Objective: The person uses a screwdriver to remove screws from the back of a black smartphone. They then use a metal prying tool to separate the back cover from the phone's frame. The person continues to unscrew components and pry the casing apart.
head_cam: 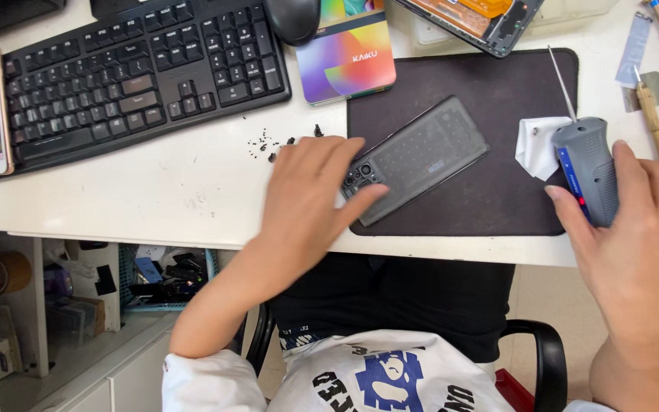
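Under the left hand's fingers (348, 172) lies a dotted grey phone (417, 159) on a dark mat (497, 191); the right hand's fingers (573, 214) wrap a grey, blue-striped screwdriver (587, 172).

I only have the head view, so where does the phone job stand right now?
Done: the phone lies back-up on the dark mat. In hand: left hand holds its camera end; right hand grips the grey electric screwdriver. Left: the bit has not yet met the phone.

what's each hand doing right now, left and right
Left hand: open, fingers flat on the camera end of the phone on the dark mat.
Right hand: closed around a grey electric screwdriver.
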